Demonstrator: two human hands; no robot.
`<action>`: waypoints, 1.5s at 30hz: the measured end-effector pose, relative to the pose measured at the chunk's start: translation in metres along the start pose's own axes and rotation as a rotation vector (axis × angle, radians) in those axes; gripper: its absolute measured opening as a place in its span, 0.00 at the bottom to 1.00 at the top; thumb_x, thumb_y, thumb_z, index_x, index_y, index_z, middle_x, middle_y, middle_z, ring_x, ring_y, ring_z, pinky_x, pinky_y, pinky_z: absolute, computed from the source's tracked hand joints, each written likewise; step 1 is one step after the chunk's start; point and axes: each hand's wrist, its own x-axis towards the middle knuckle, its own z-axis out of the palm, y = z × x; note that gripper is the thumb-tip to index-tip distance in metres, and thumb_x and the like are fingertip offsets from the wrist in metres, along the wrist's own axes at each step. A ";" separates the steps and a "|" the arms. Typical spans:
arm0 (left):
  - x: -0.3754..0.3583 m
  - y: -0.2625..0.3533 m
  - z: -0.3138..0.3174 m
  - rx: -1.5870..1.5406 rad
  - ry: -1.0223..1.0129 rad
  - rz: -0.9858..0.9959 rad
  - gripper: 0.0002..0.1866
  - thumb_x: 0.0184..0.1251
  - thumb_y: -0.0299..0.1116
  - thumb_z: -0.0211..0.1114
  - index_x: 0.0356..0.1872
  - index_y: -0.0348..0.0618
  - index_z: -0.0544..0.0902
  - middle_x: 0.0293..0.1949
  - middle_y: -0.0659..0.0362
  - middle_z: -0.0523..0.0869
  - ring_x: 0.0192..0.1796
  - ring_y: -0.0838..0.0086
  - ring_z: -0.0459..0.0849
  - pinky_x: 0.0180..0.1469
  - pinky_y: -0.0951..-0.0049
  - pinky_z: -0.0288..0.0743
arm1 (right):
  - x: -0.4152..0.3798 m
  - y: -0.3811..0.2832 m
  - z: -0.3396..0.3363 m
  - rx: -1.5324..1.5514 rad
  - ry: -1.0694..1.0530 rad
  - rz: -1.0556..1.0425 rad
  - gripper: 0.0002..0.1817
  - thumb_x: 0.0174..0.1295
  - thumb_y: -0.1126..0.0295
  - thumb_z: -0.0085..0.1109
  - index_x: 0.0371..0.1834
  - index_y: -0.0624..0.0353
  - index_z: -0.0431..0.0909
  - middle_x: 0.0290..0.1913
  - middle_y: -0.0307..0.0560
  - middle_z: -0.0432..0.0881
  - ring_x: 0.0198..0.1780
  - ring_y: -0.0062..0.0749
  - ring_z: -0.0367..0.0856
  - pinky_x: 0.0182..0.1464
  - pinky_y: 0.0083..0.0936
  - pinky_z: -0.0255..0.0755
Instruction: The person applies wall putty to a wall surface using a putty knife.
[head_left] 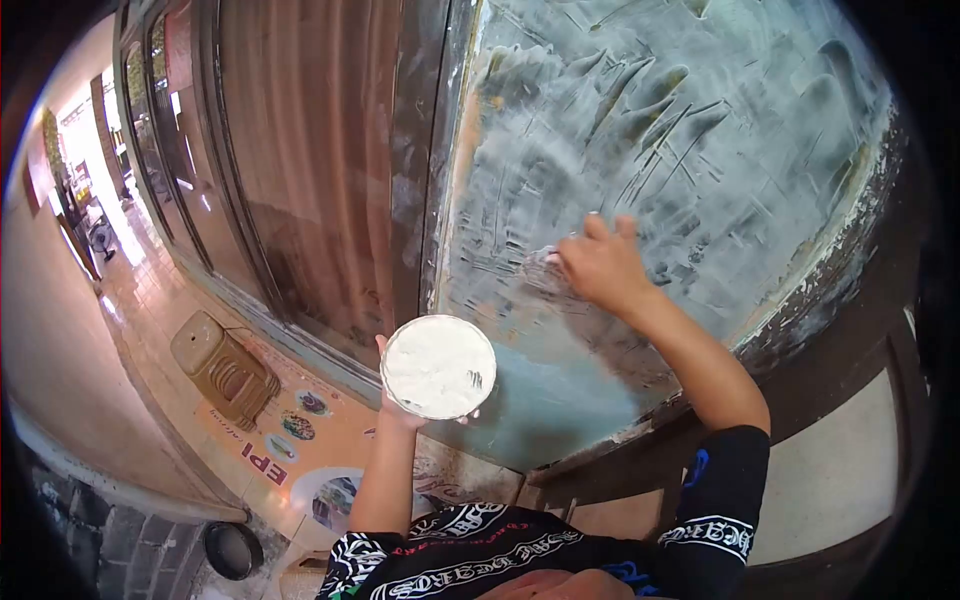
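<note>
My left hand (400, 412) supports a round container of white paste (440, 366), its fingers wrapped around the underside and rim. Dark marks break the paste's surface near its right side. My right hand (603, 268) is up against the blue-grey wall panel (540, 385), with its fingers bent. White shows at the fingertips, but I cannot make out what they hold, if anything. Streaky white smears cover much of the panel's upper part; the lower part is smoother and bluer.
Left of the panel, a dark frame (415, 200) borders glass with a brown curtain (310, 150) behind it. A brown plastic stool (225, 365) stands near a printed banner (280, 445) on the floor. A black round tub (233, 550) sits at lower left.
</note>
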 end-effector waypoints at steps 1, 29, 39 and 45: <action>0.005 0.002 -0.007 0.049 -0.070 -0.039 0.56 0.57 0.84 0.43 0.77 0.51 0.60 0.69 0.35 0.69 0.53 0.24 0.78 0.37 0.24 0.79 | 0.003 0.007 -0.002 -0.003 0.000 0.003 0.09 0.64 0.57 0.62 0.32 0.47 0.84 0.36 0.42 0.82 0.48 0.43 0.75 0.55 0.62 0.58; 0.042 0.019 -0.002 0.125 -0.120 -0.125 0.57 0.55 0.84 0.46 0.77 0.51 0.60 0.70 0.34 0.69 0.52 0.21 0.78 0.37 0.23 0.79 | 0.031 0.059 -0.091 -0.112 0.395 0.075 0.08 0.64 0.58 0.62 0.39 0.48 0.84 0.31 0.37 0.81 0.42 0.35 0.76 0.50 0.47 0.59; 0.055 0.008 0.000 0.118 0.045 -0.109 0.59 0.52 0.88 0.39 0.76 0.52 0.63 0.67 0.36 0.73 0.49 0.26 0.81 0.35 0.35 0.81 | 0.033 0.172 -0.160 -0.461 0.691 0.501 0.14 0.70 0.53 0.57 0.39 0.50 0.85 0.31 0.42 0.82 0.44 0.41 0.78 0.48 0.48 0.61; 0.055 0.014 -0.007 0.174 -0.094 -0.212 0.60 0.50 0.89 0.41 0.76 0.54 0.63 0.67 0.36 0.73 0.47 0.24 0.80 0.34 0.35 0.81 | 0.019 0.070 -0.093 -0.162 0.361 0.179 0.09 0.66 0.58 0.60 0.38 0.47 0.84 0.27 0.37 0.77 0.41 0.38 0.75 0.49 0.45 0.57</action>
